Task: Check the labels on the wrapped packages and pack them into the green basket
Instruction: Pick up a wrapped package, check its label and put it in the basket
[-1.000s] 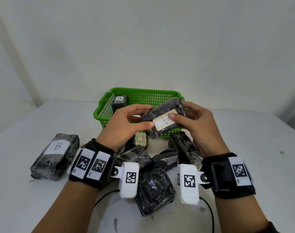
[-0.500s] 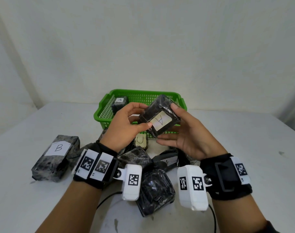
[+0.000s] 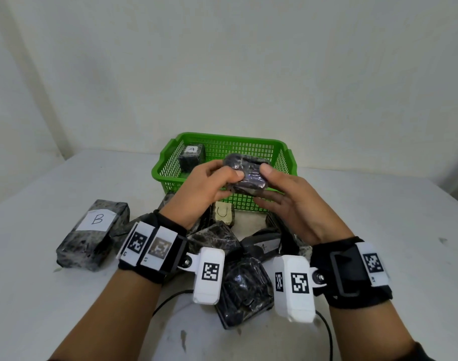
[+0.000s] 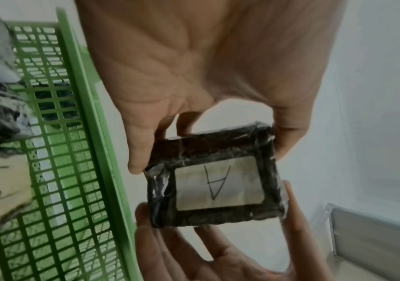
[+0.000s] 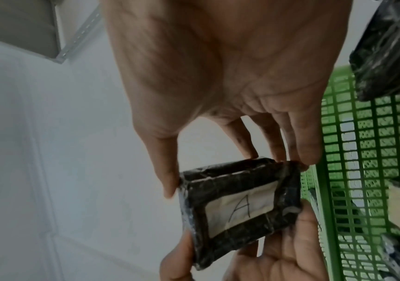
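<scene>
Both hands hold one small black wrapped package (image 3: 248,175) in the air above the front rim of the green basket (image 3: 222,140). In the head view its label faces down and away. Both wrist views show the white label with "A" on the package (image 4: 216,182) (image 5: 240,205). My left hand (image 3: 222,178) (image 4: 206,148) grips it between thumb and fingers. My right hand (image 3: 271,183) (image 5: 237,167) pinches it, thumb on one corner and fingers along the opposite edge. Another package marked "A" (image 3: 192,157) stands inside the basket at its back left.
A long package marked "B" (image 3: 92,235) lies at the left on the white table (image 3: 379,217). A pile of several black wrapped packages (image 3: 245,287) sits between my wrists and the basket, one with a cream label (image 3: 224,213). A white wall stands behind the basket.
The held package has been turned over, so its label went from facing me to facing down. Both hands carried it slightly forward and up toward the basket.
</scene>
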